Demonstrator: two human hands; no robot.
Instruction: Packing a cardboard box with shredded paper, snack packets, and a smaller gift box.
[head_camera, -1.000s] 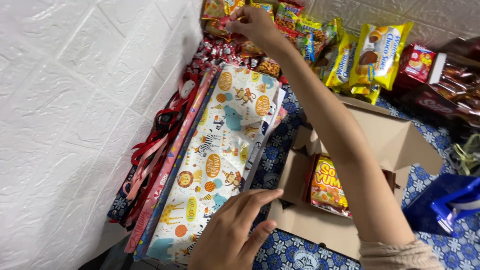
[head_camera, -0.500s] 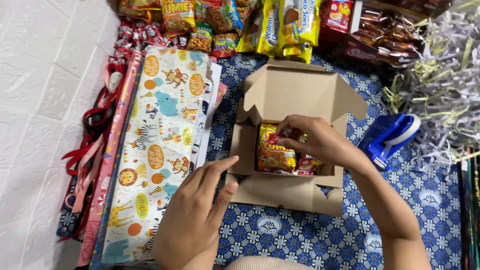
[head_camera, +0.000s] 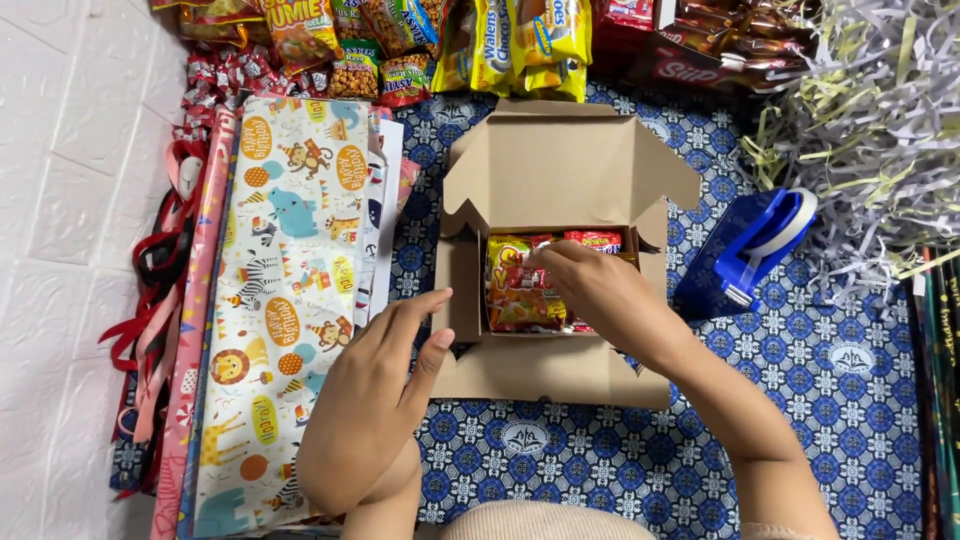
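Observation:
An open brown cardboard box (head_camera: 545, 170) lies on a blue patterned cloth (head_camera: 850, 360). Inside it are snack packets (head_camera: 515, 295), yellow, orange and red. My right hand (head_camera: 590, 290) reaches into the box and its fingers press on the packets. My left hand (head_camera: 375, 395) rests beside the box's left flap, fingers apart, its fingertips touching the flap edge and holding nothing. It lies partly over a sheet of animal-print wrapping paper (head_camera: 285, 270).
Piled snack packets (head_camera: 470, 40) line the far edge. A blue tape dispenser (head_camera: 750, 250) sits right of the box, shredded paper filler (head_camera: 870, 130) beyond it. Red ribbons (head_camera: 160, 270) and rolled wrapping paper (head_camera: 195, 330) lie at the left by a white wall.
My right hand came back from the far snack pile and went into the box with a packet. The view swung right and centred on the box. My left hand stayed beside the flap.

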